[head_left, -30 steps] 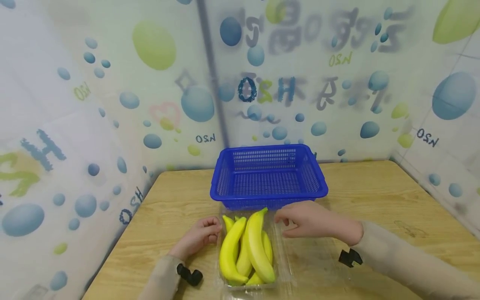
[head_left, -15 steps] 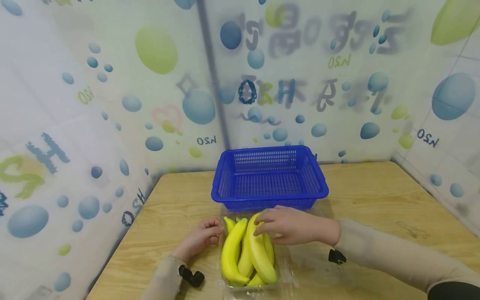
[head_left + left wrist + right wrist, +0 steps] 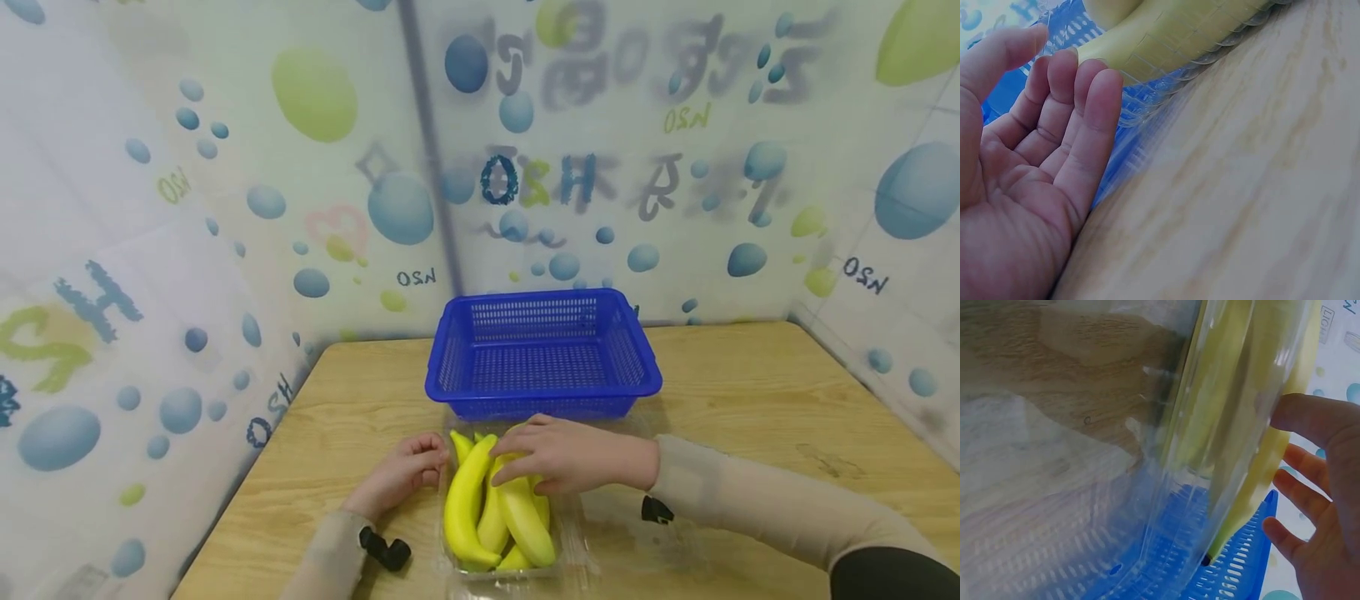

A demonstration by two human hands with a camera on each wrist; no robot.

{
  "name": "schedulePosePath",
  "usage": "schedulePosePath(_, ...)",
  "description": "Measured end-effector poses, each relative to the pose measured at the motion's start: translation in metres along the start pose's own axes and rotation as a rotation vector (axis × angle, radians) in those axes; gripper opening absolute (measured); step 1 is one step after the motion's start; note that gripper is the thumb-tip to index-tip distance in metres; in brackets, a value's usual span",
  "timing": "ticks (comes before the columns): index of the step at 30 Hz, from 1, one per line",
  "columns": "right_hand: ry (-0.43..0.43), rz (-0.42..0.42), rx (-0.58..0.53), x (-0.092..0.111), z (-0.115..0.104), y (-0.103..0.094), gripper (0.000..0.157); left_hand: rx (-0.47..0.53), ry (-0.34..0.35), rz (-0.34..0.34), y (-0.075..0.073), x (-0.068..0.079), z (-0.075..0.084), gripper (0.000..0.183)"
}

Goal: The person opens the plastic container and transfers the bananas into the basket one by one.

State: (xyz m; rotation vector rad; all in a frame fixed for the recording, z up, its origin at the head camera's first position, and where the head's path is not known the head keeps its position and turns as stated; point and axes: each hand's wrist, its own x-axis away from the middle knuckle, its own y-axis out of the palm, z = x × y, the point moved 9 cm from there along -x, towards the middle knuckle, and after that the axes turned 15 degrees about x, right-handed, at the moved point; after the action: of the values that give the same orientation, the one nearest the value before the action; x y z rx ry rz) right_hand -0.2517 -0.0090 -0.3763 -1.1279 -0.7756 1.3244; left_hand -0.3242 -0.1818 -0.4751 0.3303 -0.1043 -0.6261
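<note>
Right hand splayed over banana in box — left hand curled beside box, likely steadying it — grip unclear.

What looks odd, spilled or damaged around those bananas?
Nothing looks spilled or damaged: the bananas lie in their clear container, the blue basket upright behind. Only the wall lettering seems odd: it runs O, 2, H, apparently H2O reversed.

A blue basket sits near the back edge of the wooden table. In front of it, yellow bananas lie in a clear box. The left hand is by the box's left side. The right hand is over the bananas.
</note>
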Motion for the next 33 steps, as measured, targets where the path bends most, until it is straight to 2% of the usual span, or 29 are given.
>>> schedulePosePath(9,-0.030,0.034,0.018,-0.0032,-0.0017,0.0029,0.055,-0.001,0.004,0.001,-0.0011,-0.0007,-0.0001,0.011)
schedulePosePath(23,-0.089,0.042,0.019,-0.0071,-0.0044,0.0076,0.053,0.011,0.003,0.019,-0.0011,-0.0010,0.0003,0.012)
schedulePosePath(33,-0.084,0.028,-0.038,-0.0058,-0.0036,0.0091,0.052,0.008,0.002,0.015,-0.0017,-0.0005,-0.0006,0.012)
